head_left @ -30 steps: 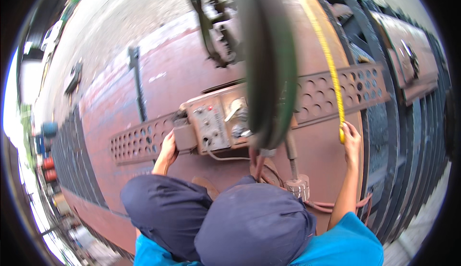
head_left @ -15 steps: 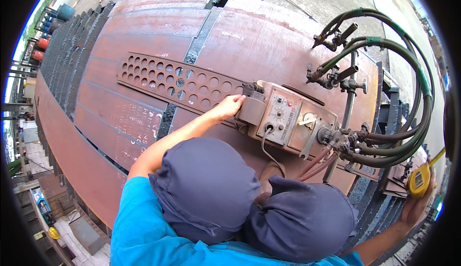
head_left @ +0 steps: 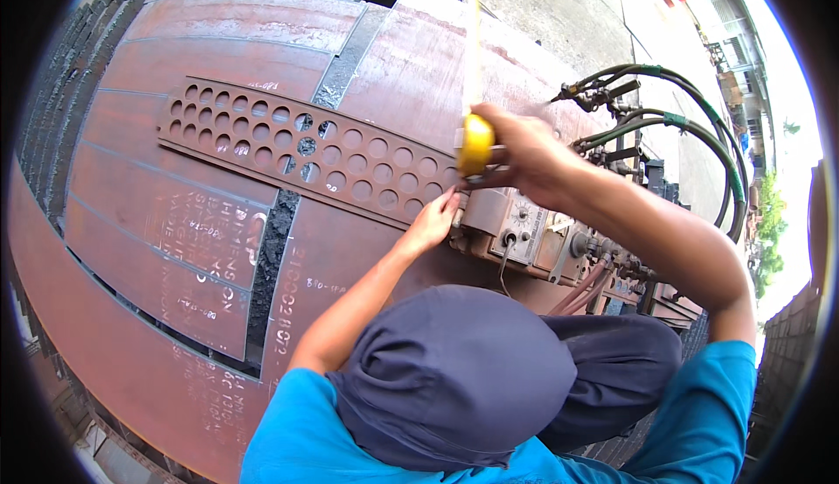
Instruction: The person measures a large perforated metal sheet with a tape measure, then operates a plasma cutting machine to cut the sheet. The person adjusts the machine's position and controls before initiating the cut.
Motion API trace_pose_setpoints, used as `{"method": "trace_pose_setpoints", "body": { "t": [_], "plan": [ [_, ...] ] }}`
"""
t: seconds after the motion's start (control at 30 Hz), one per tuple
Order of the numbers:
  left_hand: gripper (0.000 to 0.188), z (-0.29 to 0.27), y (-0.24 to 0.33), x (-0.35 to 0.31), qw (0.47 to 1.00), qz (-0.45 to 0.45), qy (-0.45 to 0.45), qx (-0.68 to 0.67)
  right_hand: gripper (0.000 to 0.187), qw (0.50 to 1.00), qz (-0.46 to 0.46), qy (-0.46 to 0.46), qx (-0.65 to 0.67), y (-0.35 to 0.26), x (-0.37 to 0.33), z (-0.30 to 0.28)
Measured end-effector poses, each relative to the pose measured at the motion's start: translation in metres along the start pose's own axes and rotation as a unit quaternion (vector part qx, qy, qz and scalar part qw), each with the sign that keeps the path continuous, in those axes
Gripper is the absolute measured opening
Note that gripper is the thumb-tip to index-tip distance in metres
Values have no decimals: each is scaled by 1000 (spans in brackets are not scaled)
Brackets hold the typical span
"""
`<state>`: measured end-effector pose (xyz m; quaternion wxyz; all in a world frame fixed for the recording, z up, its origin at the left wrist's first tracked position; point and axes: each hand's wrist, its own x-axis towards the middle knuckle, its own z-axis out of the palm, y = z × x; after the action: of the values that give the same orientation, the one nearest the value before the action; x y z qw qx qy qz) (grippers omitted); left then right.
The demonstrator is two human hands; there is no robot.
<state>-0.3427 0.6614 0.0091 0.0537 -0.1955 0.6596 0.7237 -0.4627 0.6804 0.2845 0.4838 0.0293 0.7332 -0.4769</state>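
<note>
My right hand (head_left: 533,156) is wrapped round a yellow tape measure (head_left: 476,145), raised above the far side of a gas cutting machine (head_left: 524,235). From its case the yellow blade (head_left: 474,38) runs out past the top of the view. My left hand (head_left: 434,220) is closed at the machine's left end, fingertips against its housing; their exact hold is partly hidden. A long steel track with rows of round holes (head_left: 288,140) lies on the rusty steel plate (head_left: 341,344) and stretches left from the machine. My right forearm covers part of the machine.
Torches (head_left: 603,95) on the machine's far right trail black and green hoses (head_left: 721,134). Red hoses (head_left: 581,290) lead toward my knees. Dark gaps (head_left: 271,283) split the plates. Ridged slats (head_left: 79,82) line the left, and concrete ground (head_left: 559,12) lies beyond.
My right hand has swung the tape measure from the far right to above the machine's left end. My left hand stays at the machine. The view has turned to the right.
</note>
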Motion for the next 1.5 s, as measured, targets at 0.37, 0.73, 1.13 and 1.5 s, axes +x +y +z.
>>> {"method": "trace_pose_setpoints", "body": {
  "t": [0.37, 0.73, 1.13, 1.5],
  "plan": [
    [24, -52, -39, -162, 968, 94, 42, 230, 59, 983, 86, 13, 163, 148, 150, 173],
    [31, -34, -108, -177, 929, 85, 39, 358, 57, 979, 23, 195, 56, 210, 150, 222],
    [9, -46, -71, -148, 886, 214, 65, 405, 54, 978, 84, 192, -15, 245, 126, 251],
    [13, -47, -72, -148, 881, 209, 53, 422, 52, 981, 77, 178, 11, 251, 131, 252]
  ]
}}
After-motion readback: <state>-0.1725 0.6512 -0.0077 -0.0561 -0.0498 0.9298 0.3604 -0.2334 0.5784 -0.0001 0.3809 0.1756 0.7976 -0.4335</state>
